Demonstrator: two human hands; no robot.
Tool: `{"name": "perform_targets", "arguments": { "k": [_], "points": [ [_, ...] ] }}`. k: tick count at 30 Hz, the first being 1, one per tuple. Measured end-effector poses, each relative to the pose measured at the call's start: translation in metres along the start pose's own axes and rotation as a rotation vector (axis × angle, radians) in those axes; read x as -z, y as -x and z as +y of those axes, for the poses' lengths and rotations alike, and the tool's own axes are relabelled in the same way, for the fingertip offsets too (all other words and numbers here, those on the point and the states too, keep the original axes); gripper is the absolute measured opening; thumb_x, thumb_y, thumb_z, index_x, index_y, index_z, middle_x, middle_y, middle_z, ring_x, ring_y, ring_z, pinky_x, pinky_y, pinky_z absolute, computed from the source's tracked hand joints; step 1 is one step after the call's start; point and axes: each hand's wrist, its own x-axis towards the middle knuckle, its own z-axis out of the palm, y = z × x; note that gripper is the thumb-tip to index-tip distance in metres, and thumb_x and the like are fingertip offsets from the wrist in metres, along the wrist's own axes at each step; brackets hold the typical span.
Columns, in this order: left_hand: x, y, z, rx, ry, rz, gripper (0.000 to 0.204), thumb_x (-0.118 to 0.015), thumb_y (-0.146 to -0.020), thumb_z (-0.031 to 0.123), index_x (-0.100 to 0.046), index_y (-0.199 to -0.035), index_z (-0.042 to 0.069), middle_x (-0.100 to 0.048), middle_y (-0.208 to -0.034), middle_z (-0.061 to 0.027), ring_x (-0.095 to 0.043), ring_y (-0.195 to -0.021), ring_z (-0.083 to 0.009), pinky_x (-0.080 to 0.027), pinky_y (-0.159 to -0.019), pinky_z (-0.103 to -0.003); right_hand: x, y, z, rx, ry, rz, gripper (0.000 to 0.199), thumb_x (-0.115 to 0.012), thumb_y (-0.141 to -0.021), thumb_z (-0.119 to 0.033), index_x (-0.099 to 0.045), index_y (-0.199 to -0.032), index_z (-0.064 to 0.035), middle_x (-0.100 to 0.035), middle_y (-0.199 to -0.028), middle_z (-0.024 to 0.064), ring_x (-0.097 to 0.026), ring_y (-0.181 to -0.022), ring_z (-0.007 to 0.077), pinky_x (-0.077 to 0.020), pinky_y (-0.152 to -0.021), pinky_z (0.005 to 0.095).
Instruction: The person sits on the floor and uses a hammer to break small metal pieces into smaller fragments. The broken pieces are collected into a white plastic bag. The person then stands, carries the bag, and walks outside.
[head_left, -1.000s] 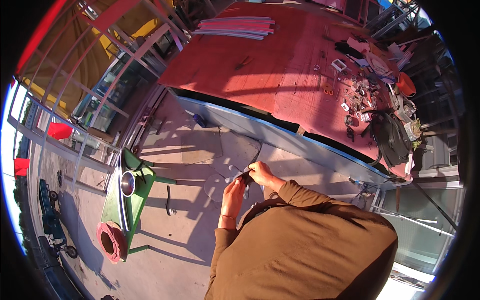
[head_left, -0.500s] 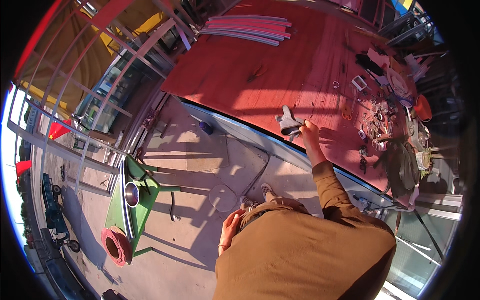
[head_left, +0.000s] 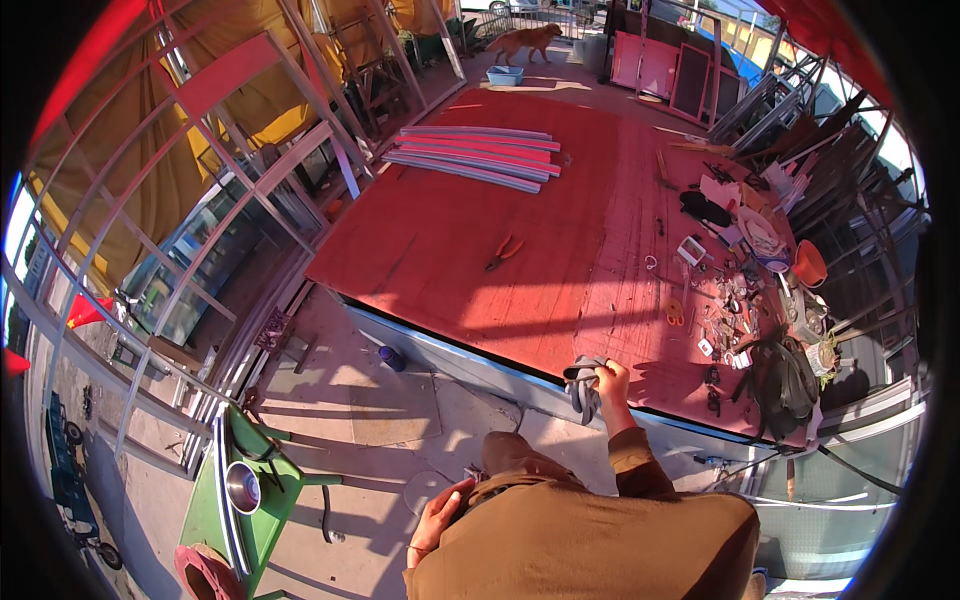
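Note:
My right hand [head_left: 612, 381] is closed on a grey work glove [head_left: 584, 388], whose fingers hang down over the near edge of the large red table [head_left: 450, 240]. By my waist on the left, my left hand [head_left: 437, 517] lies against my brown clothing with its fingers stretched out; I see nothing held in it. Farther in on the tabletop lie pliers with orange handles [head_left: 505, 252]. To the right of the glove are orange-handled scissors [head_left: 675, 312] and a spread of small hardware [head_left: 735, 305].
Long metal profiles [head_left: 475, 157] lie at the table's far left. A dark bag [head_left: 783, 385] and an orange bowl [head_left: 810, 264] sit on the right. At lower left stands a green bench [head_left: 265, 520] with a metal bowl [head_left: 243, 487]. A dog [head_left: 527, 42] is beyond the table.
The view has tipped up, showing more of the table's far side and the dog. My right hand has drawn the glove nearer to me, and the glove now droops downward.

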Motion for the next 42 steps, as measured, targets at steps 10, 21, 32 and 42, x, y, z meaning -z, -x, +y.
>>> {"name": "perform_targets", "arguments": {
  "k": [10, 21, 32, 42],
  "points": [
    [0.046, -0.045, 0.085, -0.222, -0.191, -0.101, 0.026, -0.059, -0.104, 0.011, -0.072, -0.124, 0.0, -0.069, -0.133, -0.0109, -0.057, -0.13, -0.022, -0.041, -0.112, -0.035, -0.154, -0.061, -0.046, 0.076, -0.004, -0.127, 0.023, -0.053, -0.086, 0.001, -0.073, -0.097, 0.0052, -0.064, -0.074, 0.0032, -0.057, -0.064, 0.01, -0.0447, -0.055, 0.0279],
    [0.085, -0.094, 0.144, -0.128, -0.2, 0.138, 0.022, -0.073, -0.094, 0.005, -0.075, -0.115, 0.0, -0.076, -0.108, -0.007, -0.067, -0.106, -0.0143, -0.052, -0.096, -0.03, -0.369, -0.118, -0.088, 0.048, 0.014, -0.275, 0.026, -0.059, -0.089, -0.004, -0.07, -0.109, 0.0077, -0.069, -0.081, 0.0072, -0.063, -0.073, 0.0122, -0.0479, -0.06, 0.0311],
    [0.201, -0.118, 0.196, -0.394, -0.676, 0.028, 0.029, -0.071, -0.095, 0.026, -0.074, -0.111, 0.002, -0.073, -0.108, -0.0143, -0.072, -0.098, -0.0264, -0.055, -0.088, -0.037, -0.439, -0.087, -0.078, -0.125, -0.157, -0.478, 0.022, -0.052, -0.095, 0.001, -0.069, -0.109, 0.0005, -0.067, -0.105, 0.0054, -0.067, -0.092, 0.0142, -0.058, -0.075, 0.0293],
    [0.288, -0.108, 0.208, -0.453, -0.617, 0.101, 0.028, -0.075, -0.09, 0.017, -0.072, -0.115, 0.004, -0.074, -0.107, -0.011, -0.071, -0.101, -0.0271, -0.056, -0.09, -0.037, -0.484, -0.129, -0.07, -0.132, -0.135, -0.253, 0.02, -0.057, -0.091, -0.002, -0.068, -0.108, 0.0011, -0.068, -0.1, 0.0061, -0.065, -0.085, 0.0134, -0.0554, -0.075, 0.0289]
  ]
}}
